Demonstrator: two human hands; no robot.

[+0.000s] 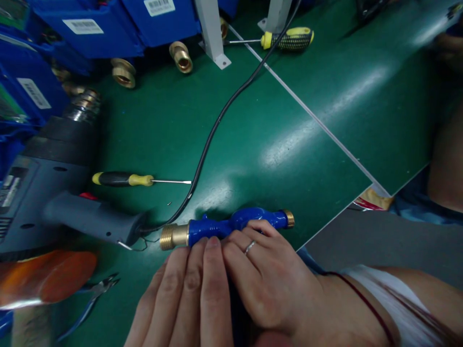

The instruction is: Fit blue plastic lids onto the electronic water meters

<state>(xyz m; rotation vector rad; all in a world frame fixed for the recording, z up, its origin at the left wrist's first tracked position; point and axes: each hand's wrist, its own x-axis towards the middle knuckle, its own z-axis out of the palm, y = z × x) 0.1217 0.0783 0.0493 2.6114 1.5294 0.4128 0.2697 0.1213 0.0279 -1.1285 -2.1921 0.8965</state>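
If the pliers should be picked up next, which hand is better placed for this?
Probably the left hand: it is nearer to the pliers. The right hand sits farther off, at the blue pipe fitting, and would likely reach across the left.

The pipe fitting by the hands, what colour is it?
The pipe fitting is blue with brass-coloured ends, clearest in the head view.

The pipe fitting is shining blue between brass-gold ends, and the table is gleaming green. At left, a heat gun is showing grey, a screwdriver black and yellow; farther off, blue bins are bearing white, black-striped labels.
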